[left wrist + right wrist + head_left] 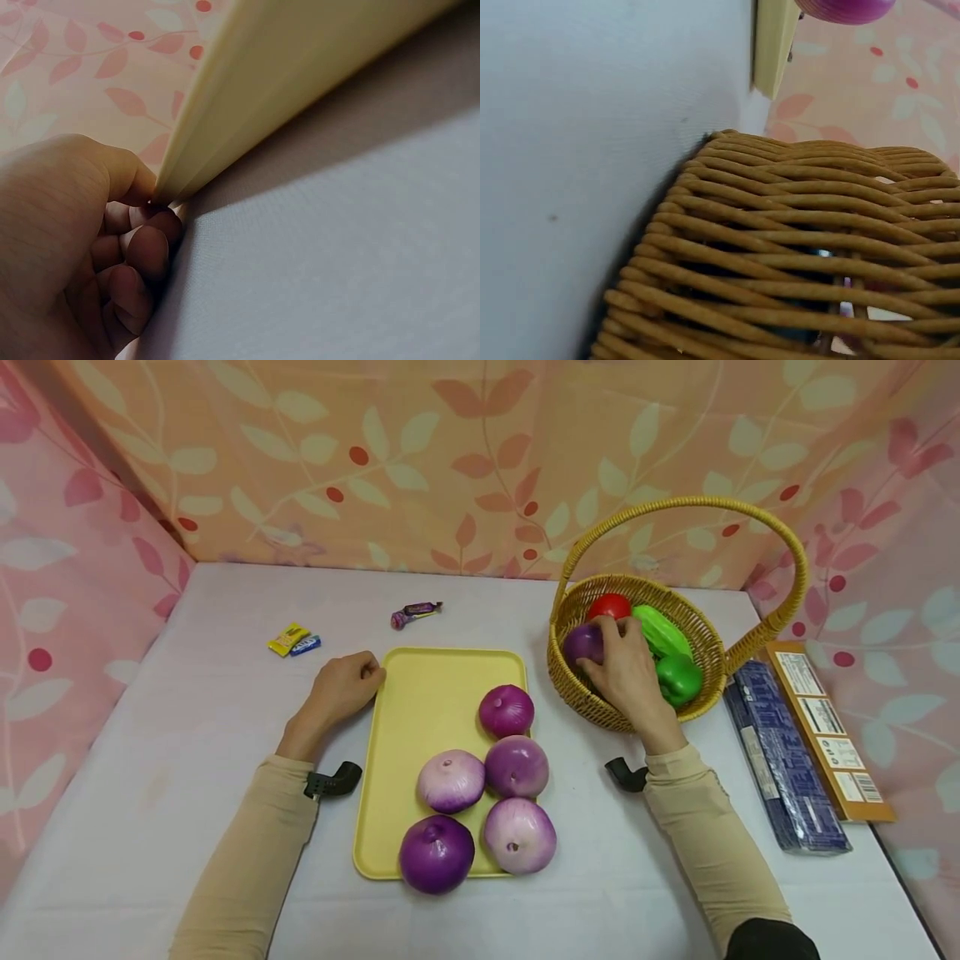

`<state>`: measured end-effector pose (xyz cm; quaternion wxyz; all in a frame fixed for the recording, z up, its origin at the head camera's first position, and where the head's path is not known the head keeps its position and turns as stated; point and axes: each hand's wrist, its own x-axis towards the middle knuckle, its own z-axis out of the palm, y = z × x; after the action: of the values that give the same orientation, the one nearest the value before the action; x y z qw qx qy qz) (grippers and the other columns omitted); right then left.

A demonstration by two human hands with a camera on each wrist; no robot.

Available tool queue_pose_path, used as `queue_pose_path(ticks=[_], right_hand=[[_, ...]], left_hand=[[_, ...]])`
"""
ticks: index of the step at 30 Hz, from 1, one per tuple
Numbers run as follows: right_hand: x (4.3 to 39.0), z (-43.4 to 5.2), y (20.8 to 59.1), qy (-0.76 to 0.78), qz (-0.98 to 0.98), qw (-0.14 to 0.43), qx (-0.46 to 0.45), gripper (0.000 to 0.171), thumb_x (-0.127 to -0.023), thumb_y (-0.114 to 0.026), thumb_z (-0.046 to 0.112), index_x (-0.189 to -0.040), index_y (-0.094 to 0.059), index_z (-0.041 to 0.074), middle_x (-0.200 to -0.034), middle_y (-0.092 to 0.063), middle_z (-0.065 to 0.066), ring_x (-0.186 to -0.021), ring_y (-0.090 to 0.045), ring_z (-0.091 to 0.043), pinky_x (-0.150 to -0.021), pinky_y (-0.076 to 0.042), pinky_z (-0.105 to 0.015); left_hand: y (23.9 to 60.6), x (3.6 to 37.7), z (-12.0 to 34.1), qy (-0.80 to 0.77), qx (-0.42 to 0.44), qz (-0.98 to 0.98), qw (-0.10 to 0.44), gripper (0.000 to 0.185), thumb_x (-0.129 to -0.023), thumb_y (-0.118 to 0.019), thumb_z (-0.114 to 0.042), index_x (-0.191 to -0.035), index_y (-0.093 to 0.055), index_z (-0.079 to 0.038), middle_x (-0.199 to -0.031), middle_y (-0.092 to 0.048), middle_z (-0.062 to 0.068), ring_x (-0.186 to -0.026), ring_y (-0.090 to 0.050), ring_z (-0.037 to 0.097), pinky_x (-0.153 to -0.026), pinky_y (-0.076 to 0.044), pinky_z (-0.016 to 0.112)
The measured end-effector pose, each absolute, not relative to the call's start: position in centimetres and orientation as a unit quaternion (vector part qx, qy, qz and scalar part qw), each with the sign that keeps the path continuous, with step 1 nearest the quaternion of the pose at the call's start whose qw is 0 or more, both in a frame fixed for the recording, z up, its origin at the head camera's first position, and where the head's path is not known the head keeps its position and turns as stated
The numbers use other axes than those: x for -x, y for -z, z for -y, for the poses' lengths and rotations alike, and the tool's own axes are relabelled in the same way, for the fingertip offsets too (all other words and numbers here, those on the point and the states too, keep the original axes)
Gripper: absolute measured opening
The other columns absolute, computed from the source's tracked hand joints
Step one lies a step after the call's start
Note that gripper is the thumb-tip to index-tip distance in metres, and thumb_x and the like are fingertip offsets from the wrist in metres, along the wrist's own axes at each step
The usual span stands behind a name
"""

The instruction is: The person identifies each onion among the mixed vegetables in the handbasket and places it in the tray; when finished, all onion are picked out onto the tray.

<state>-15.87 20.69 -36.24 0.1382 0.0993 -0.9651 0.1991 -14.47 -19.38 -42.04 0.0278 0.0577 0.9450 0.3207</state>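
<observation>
A yellow tray (420, 710) lies in the middle of the white table with several purple and pale onions (516, 766) on its right and near side. My left hand (367, 672) sits at the tray's far left corner. In the left wrist view its curled fingers (146, 251) and thumb pinch the tray (225, 112) corner. My right hand (597, 652) reaches into the wicker basket (705, 627) and grips a dark purple onion (581, 642). The right wrist view shows only the basket wall (780, 255), the tray corner (769, 45) and an onion (847, 7).
The basket also holds a red item (609, 606), a green cucumber-like piece (660, 631) and a green pepper (681, 678). Wrapped sweets (288, 639) (415, 612) lie at the back. A blue packet (780, 760) and a brown box (825, 731) lie on the right. Patterned cloth walls enclose the table.
</observation>
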Motion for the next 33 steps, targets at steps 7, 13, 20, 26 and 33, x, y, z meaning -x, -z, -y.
queue_pose_path(ticks=[7, 13, 20, 26, 33], right_hand=[[14.2, -19.4, 34.4, -0.271, 0.912, 0.279, -0.127, 0.06, -0.078, -0.079, 0.019, -0.131, -0.055, 0.004, -0.125, -0.046, -0.027, -0.117, -0.045, -0.042, -0.097, -0.04, -0.054], [11.2, -15.6, 32.7, -0.294, 0.886, 0.256, -0.253, 0.059, -0.078, -0.08, 0.025, -0.127, -0.056, 0.002, -0.119, -0.056, -0.021, -0.111, -0.053, -0.034, -0.094, -0.045, -0.047], [9.0, -11.6, 33.8, -0.231, 0.881, 0.14, -0.387, 0.053, -0.086, -0.073, 0.032, -0.132, -0.055, 0.013, -0.125, -0.056, -0.011, -0.111, -0.057, -0.025, -0.092, -0.049, -0.04], [8.8, -10.1, 35.0, -0.197, 0.878, 0.092, -0.426, 0.05, -0.087, -0.073, 0.03, -0.132, -0.056, 0.018, -0.125, -0.053, -0.01, -0.105, -0.058, -0.022, -0.088, -0.052, -0.037], [9.2, -9.6, 36.1, -0.154, 0.874, 0.05, -0.459, 0.051, -0.086, -0.072, 0.026, -0.133, -0.056, 0.015, -0.124, -0.056, -0.011, -0.11, -0.059, -0.022, -0.092, -0.051, -0.036]], left_hand=[[42.0, 14.7, 19.4, -0.32, -0.059, -0.945, 0.028, 0.021, -0.095, -0.05, -0.024, -0.087, -0.061, -0.008, -0.072, -0.055, 0.006, -0.067, -0.049, 0.021, -0.061, -0.036, 0.031], [42.0, 14.6, 19.4, -0.32, -0.06, -0.945, 0.029, 0.022, -0.095, -0.049, -0.024, -0.088, -0.062, -0.008, -0.072, -0.055, 0.006, -0.067, -0.05, 0.022, -0.062, -0.036, 0.031], [42.3, 14.5, 19.4, -0.313, -0.064, -0.947, 0.022, 0.021, -0.094, -0.05, -0.024, -0.087, -0.062, -0.008, -0.072, -0.055, 0.006, -0.067, -0.05, 0.022, -0.062, -0.036, 0.031], [42.4, 14.5, 19.4, -0.313, -0.063, -0.947, 0.019, 0.021, -0.094, -0.05, -0.024, -0.087, -0.062, -0.008, -0.072, -0.055, 0.006, -0.067, -0.05, 0.022, -0.062, -0.036, 0.031], [42.3, 14.6, 19.4, -0.315, -0.057, -0.947, 0.024, 0.021, -0.094, -0.05, -0.024, -0.087, -0.061, -0.009, -0.072, -0.055, 0.006, -0.068, -0.05, 0.022, -0.062, -0.036, 0.031]])
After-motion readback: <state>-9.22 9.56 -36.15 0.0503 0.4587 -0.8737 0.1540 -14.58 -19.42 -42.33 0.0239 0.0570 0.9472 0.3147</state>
